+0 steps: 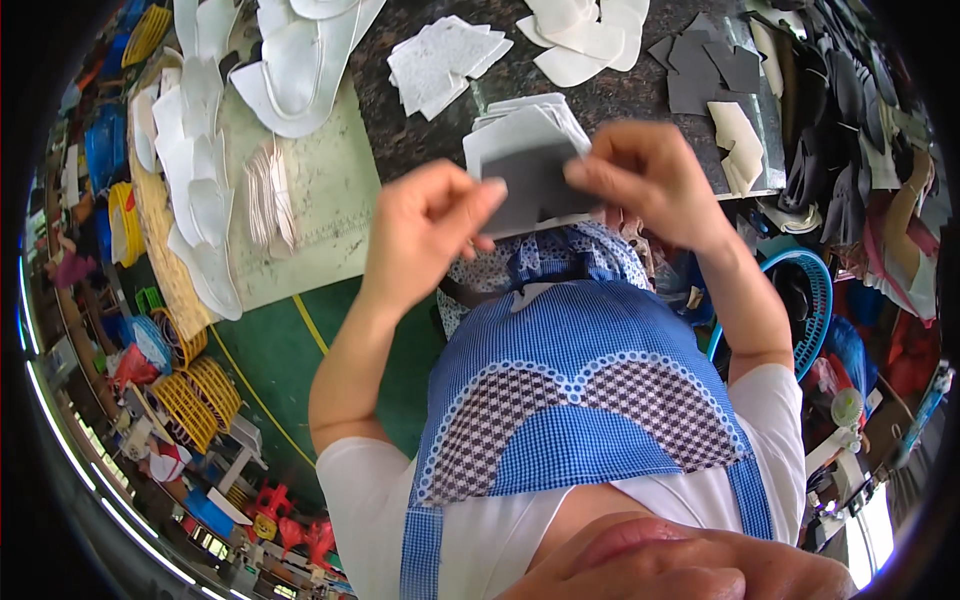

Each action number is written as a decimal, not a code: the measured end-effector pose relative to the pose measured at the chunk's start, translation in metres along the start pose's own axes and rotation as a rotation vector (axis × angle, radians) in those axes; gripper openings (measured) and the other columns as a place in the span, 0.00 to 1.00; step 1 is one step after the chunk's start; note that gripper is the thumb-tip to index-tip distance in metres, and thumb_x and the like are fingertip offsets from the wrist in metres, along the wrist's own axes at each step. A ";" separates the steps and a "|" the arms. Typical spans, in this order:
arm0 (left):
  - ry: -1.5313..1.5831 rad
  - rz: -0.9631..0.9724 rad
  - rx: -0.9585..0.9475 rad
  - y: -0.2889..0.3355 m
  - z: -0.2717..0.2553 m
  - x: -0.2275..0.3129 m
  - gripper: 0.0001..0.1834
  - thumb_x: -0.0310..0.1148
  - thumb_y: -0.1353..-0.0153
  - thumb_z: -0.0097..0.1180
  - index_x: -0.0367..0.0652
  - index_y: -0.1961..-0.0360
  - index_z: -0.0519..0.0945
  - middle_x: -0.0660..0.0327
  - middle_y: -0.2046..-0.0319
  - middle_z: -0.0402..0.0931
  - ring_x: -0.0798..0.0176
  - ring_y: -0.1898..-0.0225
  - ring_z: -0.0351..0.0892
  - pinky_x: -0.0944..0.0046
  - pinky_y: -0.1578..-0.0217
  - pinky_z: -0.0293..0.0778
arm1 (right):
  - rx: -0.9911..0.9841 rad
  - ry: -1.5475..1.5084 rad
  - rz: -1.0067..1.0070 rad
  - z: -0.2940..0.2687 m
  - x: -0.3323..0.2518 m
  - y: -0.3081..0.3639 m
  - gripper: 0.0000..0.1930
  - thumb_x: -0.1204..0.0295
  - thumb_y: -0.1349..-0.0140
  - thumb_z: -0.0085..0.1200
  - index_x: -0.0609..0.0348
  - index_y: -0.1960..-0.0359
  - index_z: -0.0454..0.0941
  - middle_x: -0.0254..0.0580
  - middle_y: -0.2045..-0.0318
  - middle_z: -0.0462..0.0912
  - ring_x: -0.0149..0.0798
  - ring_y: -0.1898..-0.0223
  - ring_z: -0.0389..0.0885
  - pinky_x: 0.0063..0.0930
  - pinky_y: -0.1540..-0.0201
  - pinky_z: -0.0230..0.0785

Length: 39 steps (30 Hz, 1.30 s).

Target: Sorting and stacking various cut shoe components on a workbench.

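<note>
A dark grey flat cut piece (535, 185) is stretched between my two hands at the near edge of the table. My left hand (425, 225) pinches its left edge between thumb and fingers. At the upper right corner, the thumb and curled fingers of my right hand (650, 180) close on the same piece. Just behind and partly under it lies a stack of white cut pieces (510, 130), whose lower part the grey piece hides. A loose pile of white speckled pieces (440, 65) rests farther back on the dark table.
Cream pieces (590, 35) and dark grey pieces (695, 70) lie toward the back. On the left, a pale board (325, 200) carries white curved shoe-shaped parts (205, 150) and a tied bundle (268, 195). A blue basket (822, 300) stands beside my right arm.
</note>
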<state>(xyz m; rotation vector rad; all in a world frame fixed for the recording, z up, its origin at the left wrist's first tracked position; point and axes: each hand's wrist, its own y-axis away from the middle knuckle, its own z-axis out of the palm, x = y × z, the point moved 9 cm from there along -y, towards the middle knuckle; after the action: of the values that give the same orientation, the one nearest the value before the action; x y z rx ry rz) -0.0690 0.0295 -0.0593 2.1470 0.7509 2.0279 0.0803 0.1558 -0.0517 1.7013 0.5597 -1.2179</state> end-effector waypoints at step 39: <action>-0.217 0.491 -0.218 -0.048 0.081 0.082 0.15 0.27 0.38 0.65 0.39 0.50 0.79 0.60 0.60 0.82 0.70 0.60 0.82 0.72 0.69 0.78 | 0.852 0.549 -0.252 -0.178 0.040 0.082 0.14 0.66 0.38 0.64 0.63 0.62 0.74 0.45 0.77 0.77 0.41 0.74 0.78 0.33 0.69 0.69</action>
<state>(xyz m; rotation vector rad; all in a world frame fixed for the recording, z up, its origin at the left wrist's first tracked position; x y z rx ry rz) -0.0058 0.1255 -0.0127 2.5360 -0.0356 1.9002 0.2449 0.2682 -0.0416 2.8035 0.6331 -1.2467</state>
